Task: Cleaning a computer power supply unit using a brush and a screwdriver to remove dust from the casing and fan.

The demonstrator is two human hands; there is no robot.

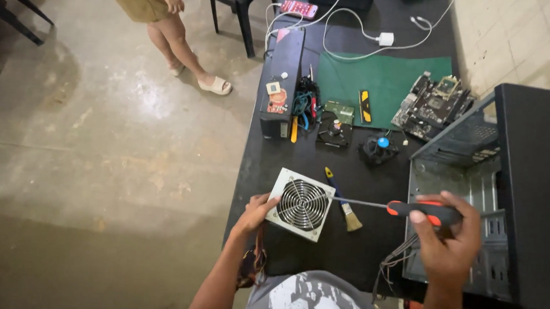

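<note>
The left hand (257, 212) grips the near left corner of a square silver metal power supply box with a round wire fan grille (300, 204), fingers curled over its edge; the box lies fan side up on the black tabletop (320, 253), near the front edge. The right hand (449, 238) is closed around the orange and black handle of a long-shafted screwdriver (405, 209), held level, with its thin metal shaft pointing left so that the tip meets the right edge of the box. Just beside the box on its right lies a small paintbrush with a blue and yellow handle and pale bristles (343, 200), under the shaft. An open black computer case with a grey metal interior (476, 186) stands at the right, close behind the right hand. Farther back on the table are a green cutting mat (388, 79), a dark motherboard (430, 107) partly on the mat, a small black cooler fan with a blue centre (378, 148) and white cables (359, 26). Another person stands on the concrete floor (96, 162) at the upper left, well apart
</note>
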